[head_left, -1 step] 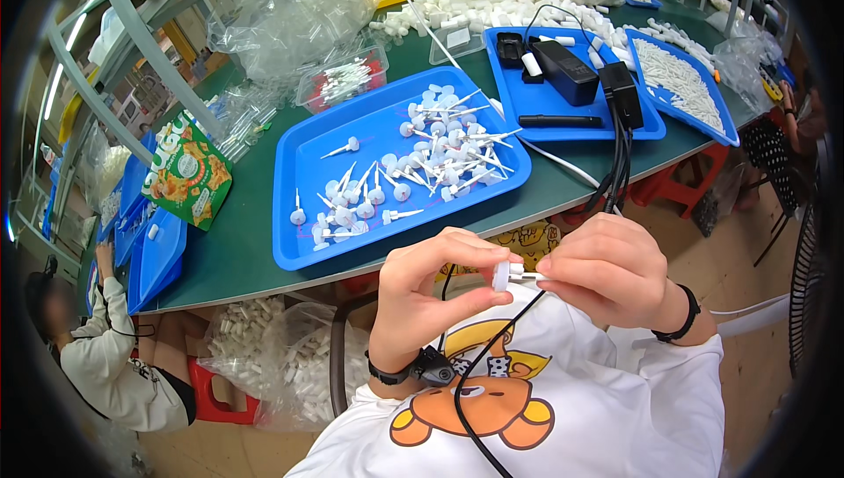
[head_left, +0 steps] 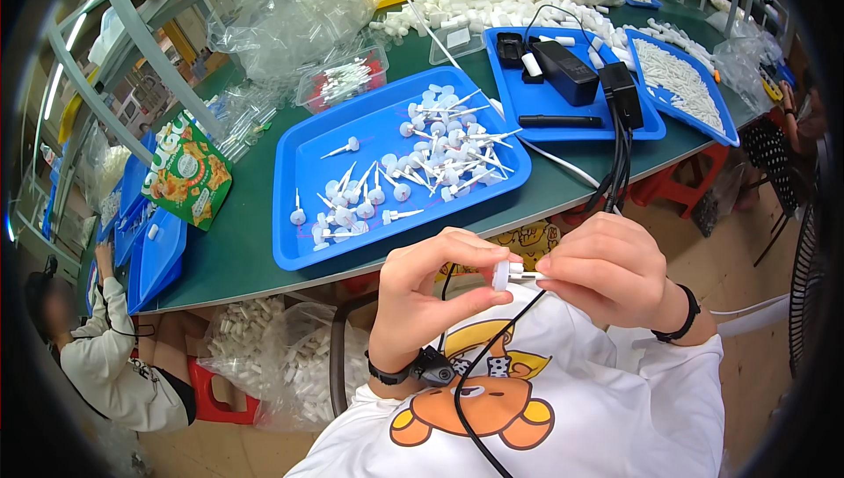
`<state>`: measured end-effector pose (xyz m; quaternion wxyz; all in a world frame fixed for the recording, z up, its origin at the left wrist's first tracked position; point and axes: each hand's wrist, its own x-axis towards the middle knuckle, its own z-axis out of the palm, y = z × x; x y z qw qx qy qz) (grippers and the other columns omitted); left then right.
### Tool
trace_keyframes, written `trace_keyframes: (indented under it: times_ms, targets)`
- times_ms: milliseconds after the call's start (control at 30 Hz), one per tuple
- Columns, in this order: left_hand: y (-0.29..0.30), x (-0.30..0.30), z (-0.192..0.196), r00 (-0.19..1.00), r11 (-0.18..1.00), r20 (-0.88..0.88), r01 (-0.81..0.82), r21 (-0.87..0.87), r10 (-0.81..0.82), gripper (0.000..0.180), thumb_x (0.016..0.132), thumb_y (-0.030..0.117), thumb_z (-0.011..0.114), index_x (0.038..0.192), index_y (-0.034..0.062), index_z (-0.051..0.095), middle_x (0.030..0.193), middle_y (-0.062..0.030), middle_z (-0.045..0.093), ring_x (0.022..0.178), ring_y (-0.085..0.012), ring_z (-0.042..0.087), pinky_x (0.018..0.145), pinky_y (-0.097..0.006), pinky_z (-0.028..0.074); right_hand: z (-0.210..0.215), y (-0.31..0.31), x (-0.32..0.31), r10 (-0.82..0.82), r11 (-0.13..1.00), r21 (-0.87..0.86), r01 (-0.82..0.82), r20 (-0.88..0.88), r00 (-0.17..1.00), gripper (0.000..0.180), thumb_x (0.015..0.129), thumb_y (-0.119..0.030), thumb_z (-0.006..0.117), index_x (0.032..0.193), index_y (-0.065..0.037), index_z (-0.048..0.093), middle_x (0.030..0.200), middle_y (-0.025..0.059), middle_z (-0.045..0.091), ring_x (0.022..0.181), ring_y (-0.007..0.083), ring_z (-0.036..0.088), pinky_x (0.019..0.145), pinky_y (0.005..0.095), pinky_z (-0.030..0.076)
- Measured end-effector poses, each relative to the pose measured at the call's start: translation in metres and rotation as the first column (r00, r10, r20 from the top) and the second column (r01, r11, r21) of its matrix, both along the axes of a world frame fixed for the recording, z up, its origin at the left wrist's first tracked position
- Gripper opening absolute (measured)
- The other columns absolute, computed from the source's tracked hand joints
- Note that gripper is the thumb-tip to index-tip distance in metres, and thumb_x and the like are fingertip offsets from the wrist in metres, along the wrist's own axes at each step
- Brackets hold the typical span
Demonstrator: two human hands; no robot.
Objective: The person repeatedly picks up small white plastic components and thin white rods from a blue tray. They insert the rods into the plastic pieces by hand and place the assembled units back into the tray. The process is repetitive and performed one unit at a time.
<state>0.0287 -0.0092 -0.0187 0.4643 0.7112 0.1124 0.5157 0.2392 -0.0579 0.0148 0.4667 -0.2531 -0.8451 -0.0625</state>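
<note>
In front of my chest, my left hand pinches a round white cap between thumb and fingers. A short white stem sticks out of the cap toward the right. My right hand is closed on the stem's far end; its fingertips hide what lies between them. Beyond my hands, a blue tray on the table holds many white round-capped pieces with thin stems, mostly heaped at its right side.
A second blue tray carries black devices and cables; beside it, a blue tray holds small white sticks. White cylinders are piled at the back. A green snack bag stands at left. Another person sits at far left.
</note>
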Motion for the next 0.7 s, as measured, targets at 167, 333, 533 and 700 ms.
trace_keyframes:
  times_ms: [167,333,533,700]
  targets:
    - [0.003,-0.011,0.004,0.967,0.997,-0.251,-0.050,-0.064,0.032,0.035,0.069,0.002,0.078,0.102,-0.0010,0.067,0.092,-0.0100,0.069,0.081,-0.0172,0.065,0.075,-0.028,0.050,0.002,0.008,0.001,-0.037,0.999,-0.012,0.038,0.097,0.995,0.020,0.068,-0.005,0.077,0.083,0.000,0.064,0.074,0.0067,0.061,0.065,0.0224,0.060,0.053,0.0316,0.047]
    - [0.021,-0.060,0.016,0.948,0.998,-0.311,-0.067,0.009,0.066,0.025,0.080,0.002,0.065,0.104,-0.0033,0.065,0.092,-0.0112,0.069,0.084,-0.0184,0.065,0.076,-0.029,0.050,0.023,0.030,0.009,-0.102,0.971,-0.186,0.149,0.242,0.965,0.013,0.072,-0.007,0.074,0.077,-0.004,0.062,0.069,0.0057,0.057,0.066,0.0237,0.057,0.058,0.0341,0.046]
    - [0.031,-0.099,0.019,0.710,0.776,-0.325,-0.611,0.155,0.625,0.010,0.085,0.001,0.058,0.093,-0.0031,0.063,0.082,-0.0108,0.069,0.079,-0.0175,0.066,0.073,-0.029,0.049,0.057,0.107,-0.011,-0.185,0.960,-0.121,0.252,0.397,0.899,0.013,0.078,-0.014,0.067,0.074,-0.003,0.061,0.072,0.0102,0.060,0.074,0.0290,0.059,0.064,0.0389,0.047]
    - [0.046,-0.106,0.021,0.490,0.613,-0.392,-0.728,0.308,0.779,0.013,0.082,0.000,0.060,0.094,-0.0006,0.063,0.085,-0.0119,0.066,0.082,-0.0239,0.063,0.078,-0.034,0.047,0.068,0.169,-0.012,-0.070,0.846,-0.215,0.488,0.863,0.501,0.047,0.081,-0.032,0.067,0.118,-0.005,0.056,0.110,0.0163,0.057,0.107,0.0313,0.053,0.089,0.0404,0.046]
